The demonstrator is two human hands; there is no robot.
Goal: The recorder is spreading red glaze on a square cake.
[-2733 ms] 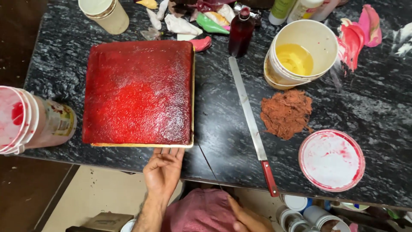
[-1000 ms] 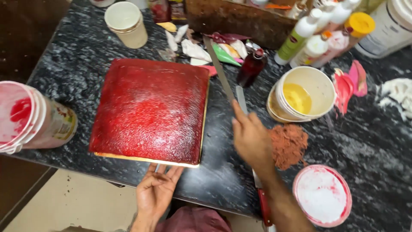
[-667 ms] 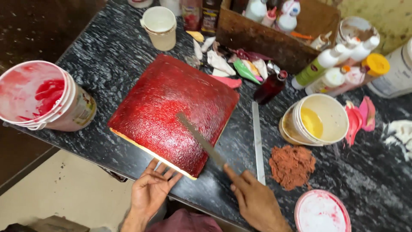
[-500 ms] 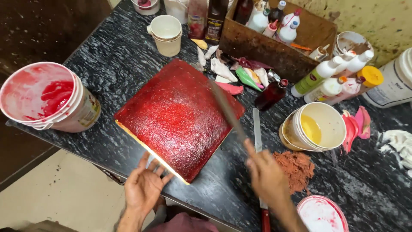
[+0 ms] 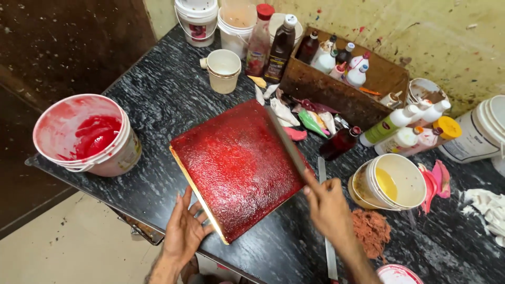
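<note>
Your hands at the red-glazed square cake

Your right hand (image 5: 327,202) gripped a long knife (image 5: 286,141) over the cake (image 5: 238,165), mid-frame on the table (image 5: 158,100); your left hand (image 5: 183,231), open, steadied its board edge. It looked soft and sticky, best held by the board. Left bucket (image 5: 87,135) held red glaze, right tub (image 5: 392,181) yellow liquid

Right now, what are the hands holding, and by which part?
The right hand grips a long metal blade at its near end. The left hand holds nothing, resting against the red slab's near edge.
</note>
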